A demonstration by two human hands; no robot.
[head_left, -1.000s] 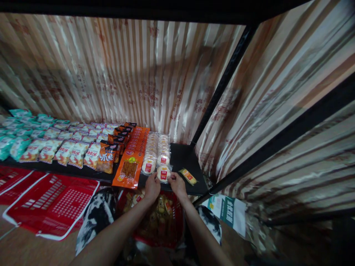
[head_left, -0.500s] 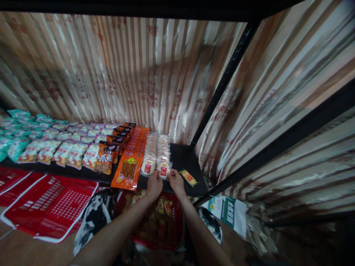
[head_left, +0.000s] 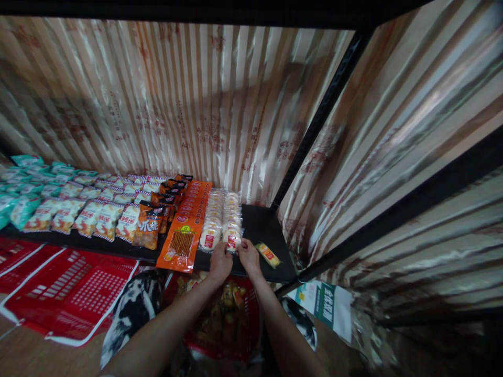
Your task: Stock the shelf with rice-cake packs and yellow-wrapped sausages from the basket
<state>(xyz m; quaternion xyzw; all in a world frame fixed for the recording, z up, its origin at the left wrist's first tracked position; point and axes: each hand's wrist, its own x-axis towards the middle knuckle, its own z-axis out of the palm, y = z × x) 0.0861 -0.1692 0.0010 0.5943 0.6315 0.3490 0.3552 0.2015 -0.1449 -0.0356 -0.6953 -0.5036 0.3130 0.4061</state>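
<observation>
Both my hands rest at the front edge of a black shelf [head_left: 257, 222]. My left hand [head_left: 220, 262] and my right hand [head_left: 249, 256] have their fingers closed on the front white round-cake packet with a red label [head_left: 232, 239], at the near end of the right row of such packets. A second row of the same packets [head_left: 210, 230] lies just left of it. A small yellow snack packet [head_left: 268, 254] lies alone on the shelf to the right of my right hand.
Further left along the shelf lie rows of orange packets [head_left: 181, 242], brown-orange bags [head_left: 148, 226], white-red bags [head_left: 94, 217] and teal bags [head_left: 23, 207]. Below are a red basket with goods [head_left: 231, 309], flat red baskets [head_left: 70, 293] and a green-white paper [head_left: 326, 303]. Striped foil backs the shelf.
Both hands have pushed the front cake packet a little deeper onto the shelf, closing it up against its row. The view has shifted slightly.
</observation>
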